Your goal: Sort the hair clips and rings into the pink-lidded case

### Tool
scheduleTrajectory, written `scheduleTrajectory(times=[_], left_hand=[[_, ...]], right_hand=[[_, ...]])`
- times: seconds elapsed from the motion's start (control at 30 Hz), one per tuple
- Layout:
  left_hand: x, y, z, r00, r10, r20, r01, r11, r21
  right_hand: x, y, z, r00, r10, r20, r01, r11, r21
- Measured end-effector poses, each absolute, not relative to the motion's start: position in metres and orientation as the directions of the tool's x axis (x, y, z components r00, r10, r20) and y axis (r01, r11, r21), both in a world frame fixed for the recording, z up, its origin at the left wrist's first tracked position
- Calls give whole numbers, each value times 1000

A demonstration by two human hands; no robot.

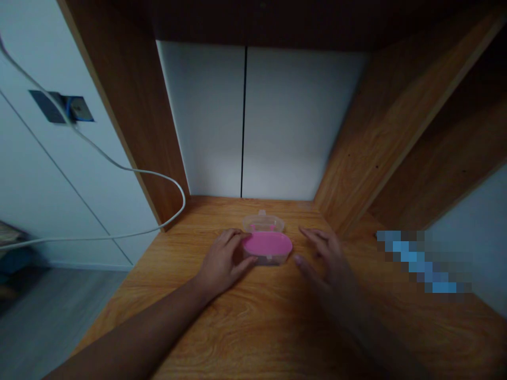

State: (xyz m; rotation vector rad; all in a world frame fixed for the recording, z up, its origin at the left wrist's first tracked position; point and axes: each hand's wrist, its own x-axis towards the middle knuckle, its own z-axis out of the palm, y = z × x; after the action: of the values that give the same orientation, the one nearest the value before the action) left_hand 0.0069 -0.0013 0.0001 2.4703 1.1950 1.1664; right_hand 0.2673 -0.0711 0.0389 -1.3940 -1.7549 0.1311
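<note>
A small clear plastic box (275,260) rests on the wooden surface with an oval pink tray or inner lid (268,244) across its top. Its clear lid (263,222) is tipped open at the back, with a small latch tab on its far edge. My left hand (225,258) grips the left end of the box, fingers at the pink rim and thumb at the front side. Just off the right end, my right hand (327,258) is held with thumb and fingers apart and nothing between them. My left fingers hide part of the box's left end.
The wooden desktop (237,327) runs back to a white panel (214,121), with wooden uprights on both sides. A white cable (158,175) loops over the left edge. Further left is a wall socket (80,108). A blurred-out blue strip (420,264) lies at the right.
</note>
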Motion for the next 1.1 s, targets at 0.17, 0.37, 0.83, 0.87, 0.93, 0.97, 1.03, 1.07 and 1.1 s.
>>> scheduleTrajectory(times=[0.17, 0.37, 0.83, 0.87, 0.93, 0.97, 1.03, 1.07, 1.1], left_hand=[[4, 4, -4, 421, 674, 607, 585, -713, 386], [4, 5, 2, 457, 674, 580, 626, -707, 328], [-4, 10, 4, 432, 739, 517, 660, -650, 378], [-7, 11, 5, 426, 759, 493, 692, -624, 362], [-13, 14, 8, 404, 805, 434, 767, -557, 319], [-15, 16, 8, 389, 826, 408, 798, -523, 299], [-17, 18, 7, 365, 853, 373, 834, -478, 276], [-17, 19, 7, 360, 858, 366, 840, -469, 273], [-17, 20, 6, 360, 860, 362, 841, -467, 273]], right_hand=[[266, -47, 5, -175, 910, 375, 802, 353, -481], [260, -47, -7, -202, 898, 391, 797, 383, -468], [255, -50, -11, -162, 899, 406, 803, 359, -475], [255, -50, -11, -153, 894, 422, 802, 362, -476], [256, -51, -8, -141, 865, 482, 805, 383, -453], [255, -53, -6, -138, 835, 533, 807, 407, -428], [253, -60, 3, -150, 728, 669, 800, 488, -351], [251, -66, 9, -169, 659, 733, 783, 541, -307], [247, -73, 17, -192, 588, 786, 756, 599, -264]])
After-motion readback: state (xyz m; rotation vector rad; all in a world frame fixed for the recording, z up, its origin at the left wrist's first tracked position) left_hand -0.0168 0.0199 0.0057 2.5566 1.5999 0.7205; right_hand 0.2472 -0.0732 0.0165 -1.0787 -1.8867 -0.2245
